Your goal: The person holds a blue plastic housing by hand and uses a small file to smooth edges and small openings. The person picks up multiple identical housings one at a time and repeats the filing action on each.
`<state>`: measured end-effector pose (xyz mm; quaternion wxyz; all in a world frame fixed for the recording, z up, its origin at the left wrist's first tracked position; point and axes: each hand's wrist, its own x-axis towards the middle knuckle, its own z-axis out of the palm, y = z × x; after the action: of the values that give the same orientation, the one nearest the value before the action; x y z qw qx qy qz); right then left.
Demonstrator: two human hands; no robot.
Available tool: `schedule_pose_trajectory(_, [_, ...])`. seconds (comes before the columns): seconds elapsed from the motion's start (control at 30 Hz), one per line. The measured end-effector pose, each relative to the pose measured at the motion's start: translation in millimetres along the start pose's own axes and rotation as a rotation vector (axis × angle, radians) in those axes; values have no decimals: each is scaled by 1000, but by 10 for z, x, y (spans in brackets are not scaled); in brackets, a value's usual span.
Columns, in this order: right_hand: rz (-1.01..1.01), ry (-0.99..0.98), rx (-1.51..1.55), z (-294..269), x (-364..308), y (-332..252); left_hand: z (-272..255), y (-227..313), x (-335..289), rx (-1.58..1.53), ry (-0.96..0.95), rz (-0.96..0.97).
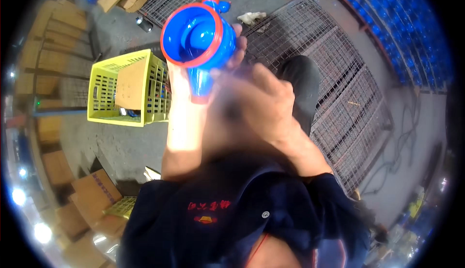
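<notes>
A glossy blue pipe fitting (225,30) with a wide, round, red-rimmed mouth is held up in front of me. One tapered stub points toward me and ends in red; a smaller red-ended stub stands out at the far side. My left hand (239,47) is closed round the fitting from below and behind, its fingertips showing along the right side. The palm and thumb are mostly hidden by the fitting. Just right of the near stub is my right hand (273,98), its fingers bent and smeared by motion. Whether it touches the fitting or pinches anything small is unclear.
To the left stands a yellow crate (145,89) with a cardboard piece inside. Wire mesh panels (339,69) lie on the floor at the right, near my knee (300,81). Many blue parts (397,21) fill the far right. Cardboard boxes (97,190) line the left.
</notes>
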<state>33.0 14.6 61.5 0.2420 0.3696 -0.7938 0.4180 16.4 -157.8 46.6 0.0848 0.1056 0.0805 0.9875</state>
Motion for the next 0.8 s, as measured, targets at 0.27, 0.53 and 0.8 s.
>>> schedule_pose_trajectory(0.27, [-67,40,1,52,-79,62,19,-47,-26,34,49,20])
schedule_pose_trajectory(0.53, [-35,40,31,-1,-16,43,31,-2,20,-31,120,-46])
schedule_pose_trajectory(0.8, [-55,24,52,22,-36,40,54,-11,28,198,224,57])
